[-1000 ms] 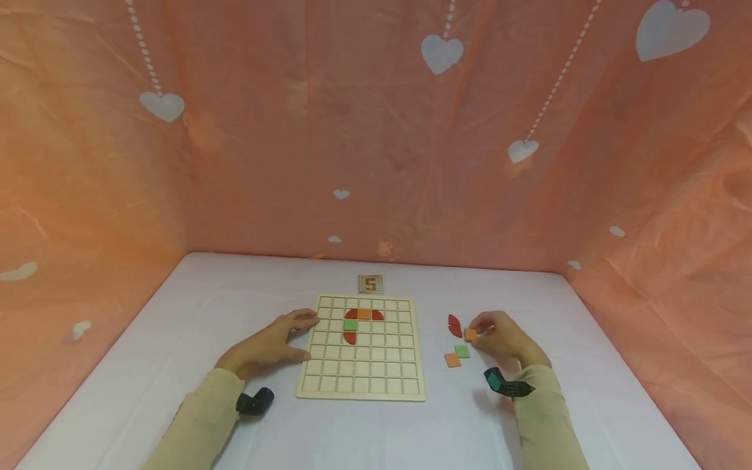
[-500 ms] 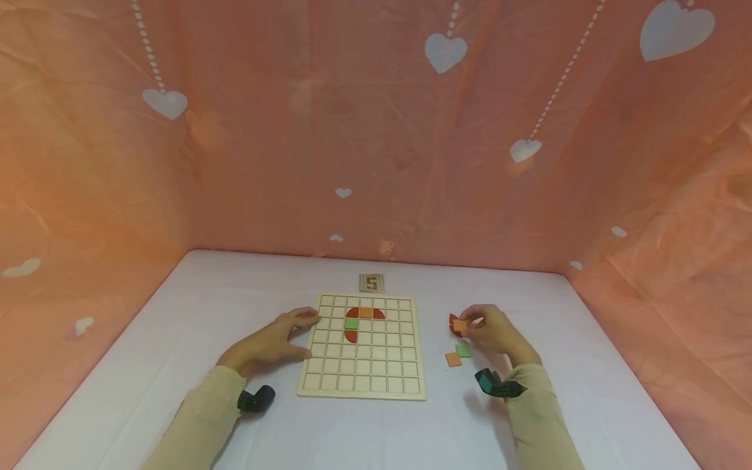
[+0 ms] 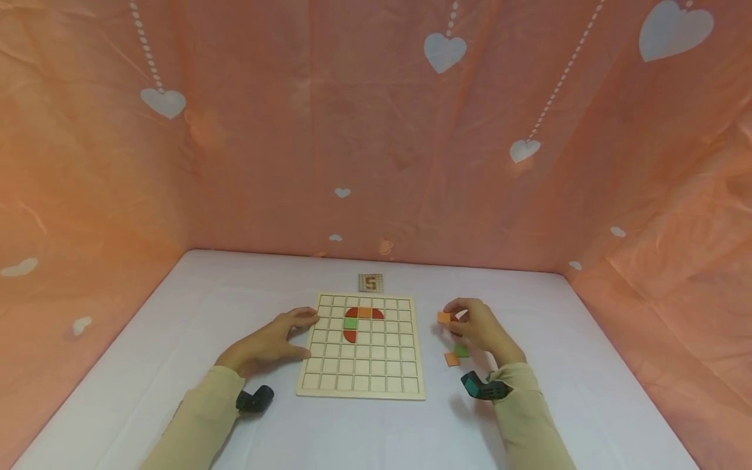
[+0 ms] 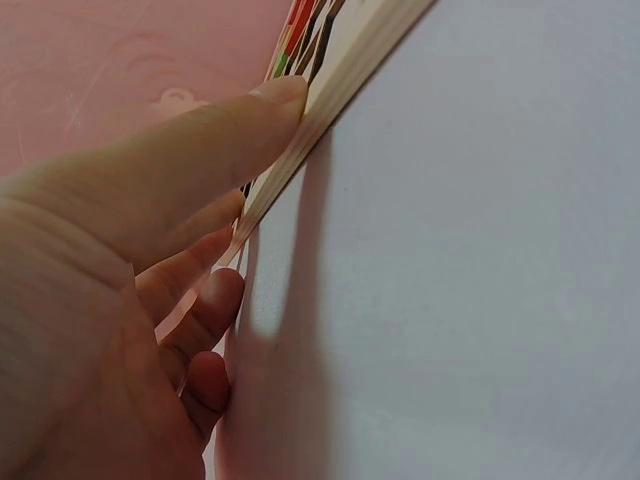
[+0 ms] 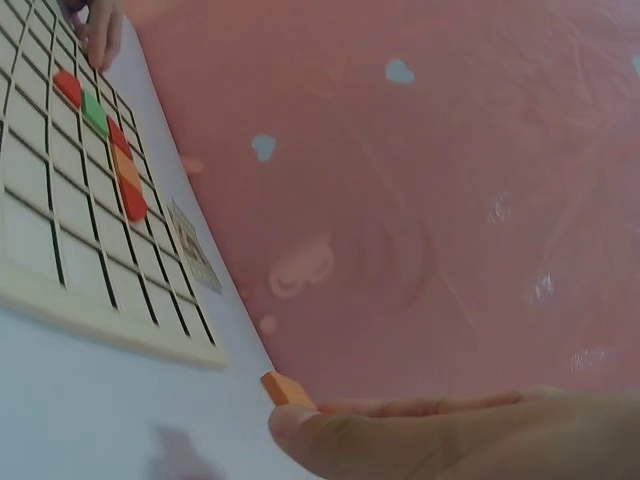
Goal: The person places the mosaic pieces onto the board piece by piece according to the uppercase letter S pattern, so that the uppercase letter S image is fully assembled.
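The right hand (image 3: 480, 326) pinches an orange square tile (image 3: 443, 317) near the wooden grid board (image 3: 378, 355) that the loosely spread left hand (image 3: 271, 341) touches

The cream board (image 3: 377, 369) is ruled into a square grid, with red pieces (image 3: 378, 314) towards 10, 11 and 1 o'clock, an orange inlay (image 3: 365, 313) at 12 and a green inlay (image 3: 350, 324) at 11. Beyond its edge, the held tile (image 3: 443, 318) is orange at 2 o'clock, a green tile (image 3: 461, 351) and an orange tile (image 3: 451, 360) show at 3. White hearts (image 3: 444, 52) pattern the pink-orange backdrop (image 3: 264, 163) past 12.
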The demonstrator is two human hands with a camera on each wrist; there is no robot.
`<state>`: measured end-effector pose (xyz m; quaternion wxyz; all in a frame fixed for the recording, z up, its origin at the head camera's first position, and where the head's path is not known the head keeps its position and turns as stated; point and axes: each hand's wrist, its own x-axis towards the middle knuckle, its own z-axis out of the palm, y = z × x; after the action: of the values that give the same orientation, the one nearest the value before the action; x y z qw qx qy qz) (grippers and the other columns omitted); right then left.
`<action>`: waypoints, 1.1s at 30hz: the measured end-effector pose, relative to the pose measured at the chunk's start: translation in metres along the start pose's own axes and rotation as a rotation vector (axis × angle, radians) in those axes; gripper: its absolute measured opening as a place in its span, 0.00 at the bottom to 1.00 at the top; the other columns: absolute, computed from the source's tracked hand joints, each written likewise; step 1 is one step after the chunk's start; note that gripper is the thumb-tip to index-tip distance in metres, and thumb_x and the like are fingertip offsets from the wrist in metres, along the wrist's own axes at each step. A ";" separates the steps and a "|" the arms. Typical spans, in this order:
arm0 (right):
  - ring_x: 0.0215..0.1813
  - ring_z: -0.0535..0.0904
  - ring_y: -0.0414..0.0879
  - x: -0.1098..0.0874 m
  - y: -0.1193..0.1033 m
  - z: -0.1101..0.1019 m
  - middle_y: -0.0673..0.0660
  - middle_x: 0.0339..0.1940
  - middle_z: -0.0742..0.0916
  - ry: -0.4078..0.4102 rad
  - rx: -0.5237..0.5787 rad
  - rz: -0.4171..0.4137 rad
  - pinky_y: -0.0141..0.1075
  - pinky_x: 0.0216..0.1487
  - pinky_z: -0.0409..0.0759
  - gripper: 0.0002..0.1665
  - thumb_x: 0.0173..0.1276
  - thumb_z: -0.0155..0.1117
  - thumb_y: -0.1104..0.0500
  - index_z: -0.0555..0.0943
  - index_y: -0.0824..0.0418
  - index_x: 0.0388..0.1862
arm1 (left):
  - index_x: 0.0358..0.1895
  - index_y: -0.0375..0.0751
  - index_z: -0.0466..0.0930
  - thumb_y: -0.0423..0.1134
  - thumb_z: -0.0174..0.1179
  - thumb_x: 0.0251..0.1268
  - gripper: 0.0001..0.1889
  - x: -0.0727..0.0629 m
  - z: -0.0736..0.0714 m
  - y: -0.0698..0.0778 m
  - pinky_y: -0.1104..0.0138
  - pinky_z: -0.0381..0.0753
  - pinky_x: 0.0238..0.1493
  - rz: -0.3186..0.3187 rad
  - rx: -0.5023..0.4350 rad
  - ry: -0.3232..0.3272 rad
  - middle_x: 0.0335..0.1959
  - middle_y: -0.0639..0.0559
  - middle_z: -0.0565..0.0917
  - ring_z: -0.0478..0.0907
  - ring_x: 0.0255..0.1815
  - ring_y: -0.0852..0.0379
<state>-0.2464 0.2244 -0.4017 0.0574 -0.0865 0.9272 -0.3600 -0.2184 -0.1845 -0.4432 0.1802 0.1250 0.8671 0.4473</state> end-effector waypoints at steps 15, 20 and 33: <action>0.41 0.79 0.47 0.009 -0.035 0.026 0.60 0.48 0.87 0.083 -0.004 -0.103 0.34 0.42 0.78 0.14 0.65 0.71 0.64 0.84 0.64 0.50 | 0.77 0.41 0.65 0.37 0.73 0.57 0.43 -0.002 -0.002 -0.002 0.39 0.46 0.81 -0.027 -0.012 0.011 0.83 0.45 0.53 0.41 0.85 0.36; 0.42 0.79 0.47 0.010 -0.042 0.038 0.59 0.48 0.88 0.087 0.009 -0.111 0.34 0.43 0.78 0.15 0.65 0.72 0.63 0.84 0.63 0.50 | 0.76 0.40 0.64 0.37 0.73 0.56 0.43 0.000 -0.001 -0.004 0.39 0.46 0.81 -0.012 -0.009 0.010 0.83 0.44 0.53 0.41 0.85 0.35; 0.38 0.80 0.43 0.009 -0.054 0.070 0.56 0.44 0.88 0.053 0.026 -0.154 0.30 0.34 0.77 0.13 0.63 0.74 0.62 0.86 0.60 0.47 | 0.77 0.40 0.64 0.36 0.72 0.58 0.42 0.001 -0.001 -0.003 0.39 0.47 0.81 -0.021 -0.005 0.012 0.84 0.44 0.53 0.41 0.85 0.35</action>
<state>-0.2369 0.1373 -0.4169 0.0061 -0.1470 0.9142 -0.3776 -0.2193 -0.1861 -0.4451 0.1802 0.1129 0.8682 0.4484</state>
